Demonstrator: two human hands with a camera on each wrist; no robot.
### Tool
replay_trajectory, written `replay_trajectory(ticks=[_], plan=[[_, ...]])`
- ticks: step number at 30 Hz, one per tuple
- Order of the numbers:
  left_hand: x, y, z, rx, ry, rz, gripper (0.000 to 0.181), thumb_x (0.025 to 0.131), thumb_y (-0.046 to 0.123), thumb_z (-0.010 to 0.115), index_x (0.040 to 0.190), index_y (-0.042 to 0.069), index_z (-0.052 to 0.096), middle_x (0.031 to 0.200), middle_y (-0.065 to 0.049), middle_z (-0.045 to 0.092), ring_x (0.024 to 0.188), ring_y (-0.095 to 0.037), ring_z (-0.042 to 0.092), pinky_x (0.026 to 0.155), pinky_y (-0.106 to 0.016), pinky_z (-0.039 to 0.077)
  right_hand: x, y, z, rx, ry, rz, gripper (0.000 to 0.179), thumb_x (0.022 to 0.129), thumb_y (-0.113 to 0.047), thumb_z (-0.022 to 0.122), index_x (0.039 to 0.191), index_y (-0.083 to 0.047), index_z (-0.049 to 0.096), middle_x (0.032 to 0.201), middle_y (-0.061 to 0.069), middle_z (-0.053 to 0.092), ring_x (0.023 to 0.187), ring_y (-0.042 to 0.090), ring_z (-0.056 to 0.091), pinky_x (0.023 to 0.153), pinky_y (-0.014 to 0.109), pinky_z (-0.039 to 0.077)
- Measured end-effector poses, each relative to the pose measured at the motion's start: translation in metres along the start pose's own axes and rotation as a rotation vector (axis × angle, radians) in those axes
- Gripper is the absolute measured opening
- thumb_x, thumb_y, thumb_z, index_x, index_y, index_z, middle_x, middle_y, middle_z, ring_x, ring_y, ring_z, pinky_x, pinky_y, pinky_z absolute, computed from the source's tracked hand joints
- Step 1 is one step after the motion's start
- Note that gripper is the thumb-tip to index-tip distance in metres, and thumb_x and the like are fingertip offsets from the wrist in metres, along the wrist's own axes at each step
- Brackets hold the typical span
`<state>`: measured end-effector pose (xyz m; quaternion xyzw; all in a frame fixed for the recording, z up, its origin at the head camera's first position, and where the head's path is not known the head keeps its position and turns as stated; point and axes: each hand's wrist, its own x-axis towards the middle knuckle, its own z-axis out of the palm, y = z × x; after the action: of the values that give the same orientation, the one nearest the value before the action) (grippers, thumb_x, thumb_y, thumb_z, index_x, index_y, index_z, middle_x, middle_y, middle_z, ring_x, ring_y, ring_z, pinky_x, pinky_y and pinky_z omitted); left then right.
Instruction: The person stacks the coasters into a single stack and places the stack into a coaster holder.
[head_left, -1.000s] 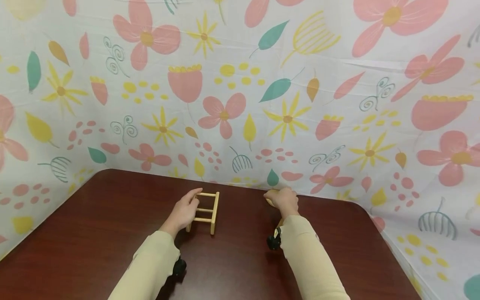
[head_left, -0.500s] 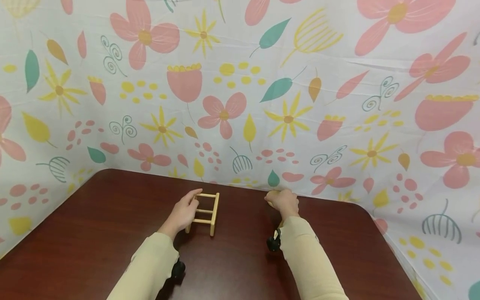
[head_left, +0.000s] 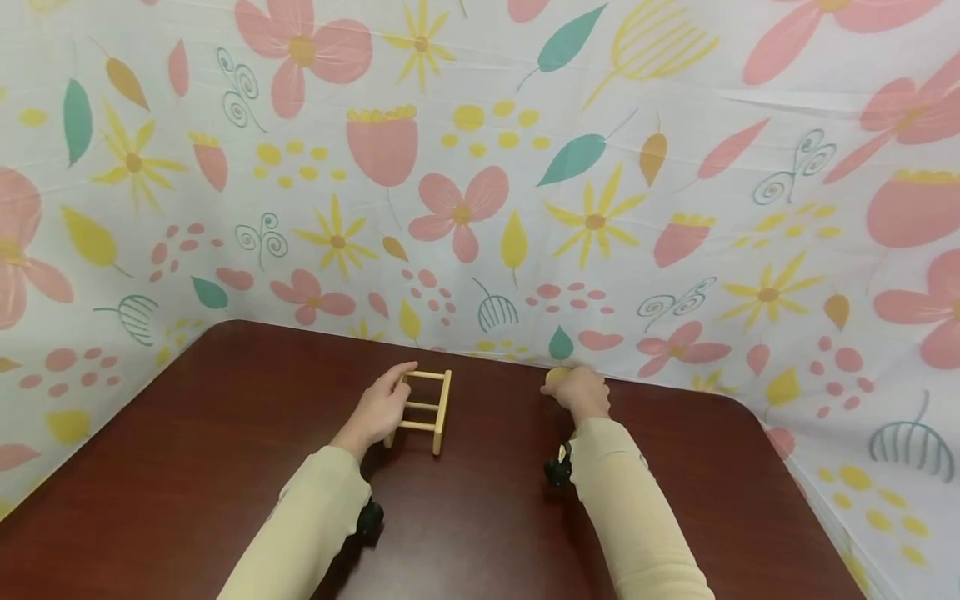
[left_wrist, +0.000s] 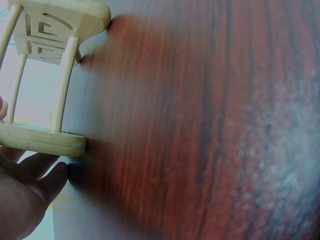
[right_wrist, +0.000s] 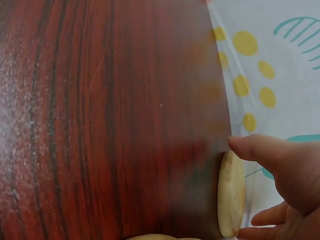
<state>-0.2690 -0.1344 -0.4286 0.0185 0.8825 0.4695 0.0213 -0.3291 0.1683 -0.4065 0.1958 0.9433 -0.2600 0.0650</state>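
Observation:
A small pale wooden rack (head_left: 444, 408) stands on the table, left of centre. Rods join its two end panels, and the far panel (left_wrist: 50, 25) in the left wrist view has cut-out slots. My left hand (head_left: 378, 408) grips the near panel (left_wrist: 45, 141), with fingers on its outer side. Towards the table's back edge, my right hand (head_left: 583, 392) pinches a rounded pale wooden disc (right_wrist: 231, 195) between thumb and fingers. The disc stands almost edge-on in the right wrist view; in the head view, the hand covers much of it.
Another pale wooden piece (right_wrist: 155, 237) peeks in at the bottom of the right wrist view, mostly cut off. The dark red-brown table (head_left: 480, 517) has rounded back corners. A floral cloth (head_left: 465, 275) hangs close behind its back edge.
The head view has shifted, so everything sits slightly higher and further right. More of the disc shows above my right hand. My left hand keeps its grip on the rack, which stays in place.

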Motion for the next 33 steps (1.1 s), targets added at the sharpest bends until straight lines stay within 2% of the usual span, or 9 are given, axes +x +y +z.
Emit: replay_trajectory(ticks=[7, 12, 18, 21, 25, 28, 33], plan=[[-0.002, 0.001, 0.002, -0.020, -0.016, -0.020, 0.041, 0.096, 0.027, 0.027, 0.137, 0.032, 0.034, 0.132, -0.006, 0.041, 0.050, -0.018, 0.032, 0.078, -0.038, 0.034, 0.007, 0.003, 0.005, -0.044, 0.008, -0.002, 0.072, 0.072, -0.040, 0.070, 0.118, 0.008, 0.042, 0.108, 0.026, 0.043, 0.101, 0.042, 0.041, 0.076, 0.051, 0.041], [-0.001, 0.001, 0.003, -0.018, -0.005, -0.015, 0.040, 0.097, 0.026, 0.028, 0.136, 0.033, 0.034, 0.131, -0.006, 0.041, 0.049, -0.018, 0.033, 0.078, -0.038, 0.034, 0.008, 0.004, 0.006, -0.065, 0.020, -0.026, 0.069, 0.072, -0.039, 0.070, 0.118, 0.006, 0.044, 0.107, 0.026, 0.045, 0.101, 0.042, 0.042, 0.076, 0.050, 0.041], [0.001, -0.002, 0.001, -0.010, 0.007, -0.013, 0.041, 0.097, 0.026, 0.028, 0.136, 0.032, 0.035, 0.135, -0.003, 0.039, 0.063, -0.022, 0.042, 0.079, -0.038, 0.034, 0.006, 0.001, 0.006, -0.068, 0.025, -0.046, 0.065, 0.072, -0.040, 0.070, 0.114, 0.004, 0.047, 0.104, 0.025, 0.046, 0.098, 0.040, 0.043, 0.074, 0.049, 0.041], [0.002, -0.001, 0.000, -0.004, 0.004, -0.011, 0.041, 0.097, 0.027, 0.028, 0.136, 0.033, 0.034, 0.135, -0.003, 0.038, 0.063, -0.020, 0.041, 0.077, -0.038, 0.034, 0.005, 0.000, 0.002, -0.068, 0.029, -0.058, 0.066, 0.071, -0.041, 0.069, 0.114, 0.005, 0.047, 0.103, 0.025, 0.045, 0.096, 0.040, 0.043, 0.072, 0.049, 0.041], [0.004, 0.000, -0.002, -0.003, -0.005, -0.022, 0.040, 0.097, 0.029, 0.026, 0.136, 0.037, 0.032, 0.112, -0.009, 0.051, 0.045, -0.017, 0.030, 0.069, -0.037, 0.037, 0.004, -0.002, -0.003, -0.056, 0.038, -0.087, 0.067, 0.071, -0.042, 0.068, 0.115, 0.003, 0.049, 0.105, 0.025, 0.043, 0.097, 0.040, 0.041, 0.073, 0.050, 0.040], [0.005, 0.000, -0.002, -0.006, 0.000, -0.022, 0.040, 0.097, 0.029, 0.026, 0.136, 0.037, 0.031, 0.094, -0.011, 0.050, 0.040, -0.014, 0.026, 0.064, -0.036, 0.038, 0.002, -0.003, -0.007, -0.045, 0.042, -0.104, 0.067, 0.071, -0.042, 0.068, 0.116, 0.003, 0.049, 0.107, 0.026, 0.042, 0.098, 0.041, 0.039, 0.074, 0.051, 0.039], [-0.001, -0.003, 0.001, -0.015, -0.001, -0.029, 0.041, 0.097, 0.029, 0.025, 0.136, 0.037, 0.032, 0.091, -0.010, 0.049, 0.040, -0.014, 0.026, 0.063, -0.034, 0.038, -0.010, 0.003, -0.012, -0.050, 0.043, -0.122, 0.068, 0.069, -0.043, 0.069, 0.112, 0.006, 0.051, 0.104, 0.026, 0.043, 0.097, 0.041, 0.040, 0.072, 0.050, 0.040]])
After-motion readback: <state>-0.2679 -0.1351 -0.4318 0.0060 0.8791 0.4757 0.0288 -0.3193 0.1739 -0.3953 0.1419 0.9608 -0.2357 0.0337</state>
